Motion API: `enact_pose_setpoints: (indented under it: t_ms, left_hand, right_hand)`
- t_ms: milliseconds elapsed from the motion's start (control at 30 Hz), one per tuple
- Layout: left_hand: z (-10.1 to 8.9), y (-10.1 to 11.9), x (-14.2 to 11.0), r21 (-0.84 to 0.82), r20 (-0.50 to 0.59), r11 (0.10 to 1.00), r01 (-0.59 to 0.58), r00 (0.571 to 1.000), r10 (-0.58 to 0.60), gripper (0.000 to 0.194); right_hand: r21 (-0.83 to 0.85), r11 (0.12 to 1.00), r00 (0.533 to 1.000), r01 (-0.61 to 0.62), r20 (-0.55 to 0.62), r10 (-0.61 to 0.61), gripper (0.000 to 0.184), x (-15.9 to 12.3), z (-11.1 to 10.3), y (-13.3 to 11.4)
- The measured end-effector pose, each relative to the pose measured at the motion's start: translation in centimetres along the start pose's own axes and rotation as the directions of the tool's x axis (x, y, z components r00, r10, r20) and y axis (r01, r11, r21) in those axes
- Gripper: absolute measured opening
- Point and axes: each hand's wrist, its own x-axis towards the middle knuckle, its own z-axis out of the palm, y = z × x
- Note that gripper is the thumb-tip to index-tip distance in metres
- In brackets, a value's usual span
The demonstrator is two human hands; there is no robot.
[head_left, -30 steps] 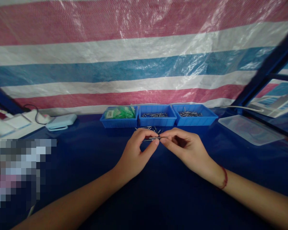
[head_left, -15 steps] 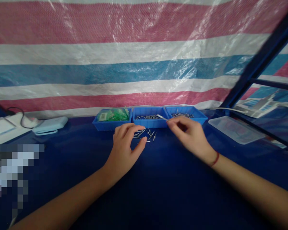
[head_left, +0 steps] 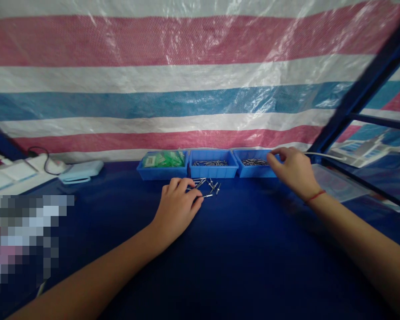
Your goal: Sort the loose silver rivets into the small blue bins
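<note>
My left hand point(head_left: 180, 202) rests low over a small loose pile of metal blind rivets point(head_left: 200, 181) on the blue tabletop. Its thumb and index finger are closed on one rivet point(head_left: 208, 195), whose end sticks out to the right. My right hand point(head_left: 295, 171), with a red cord at the wrist, hovers at the right end of the right blue bin point(head_left: 258, 171). Its thumb and index finger are curved with a gap, and no rivet shows between them. Rivets lie in that bin, partly hidden by the hand, and in the middle blue bin point(head_left: 213, 171).
Green plastic packets point(head_left: 165, 158) fill the left blue bin point(head_left: 163, 174). A clear plastic lid or tray point(head_left: 340, 184) lies right, behind my right wrist. Far left are a light-blue case point(head_left: 82, 171) and a white power strip point(head_left: 26, 173). A blue frame post point(head_left: 353, 98) slopes up at right.
My right hand has moved right, from the middle bin to the right bin, and the rivet it held no longer shows. My left thumb and index finger have closed on a rivet.
</note>
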Motion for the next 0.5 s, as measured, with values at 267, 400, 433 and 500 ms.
enact_pose_setpoints:
  t_ms: [267,400,433,500]
  left_hand:
    - [0.4,0.4,-0.2,0.002,-0.011,0.999,-0.039,0.999,0.039,0.015]
    - [0.1,1.0,-0.2,-0.058,-0.065,0.990,-0.130,0.990,0.126,0.016]
    - [0.0,1.1,-0.1,-0.085,-0.080,0.987,-0.138,0.988,0.132,0.017]
    - [-0.1,1.3,-0.1,-0.149,-0.123,0.978,-0.143,0.984,0.125,0.017]
  right_hand:
    - [0.497,0.841,0.861,0.213,0.312,-0.403,0.016,-5.8,-0.7,-8.3]
    - [0.500,0.797,0.796,0.339,0.299,-0.526,0.018,-7.6,-1.1,-9.8]
    - [0.481,0.803,0.794,0.352,0.301,-0.529,0.019,-7.7,-1.2,-9.9]
    - [0.450,0.816,0.794,0.362,0.311,-0.523,0.022,-7.8,-1.4,-10.0]
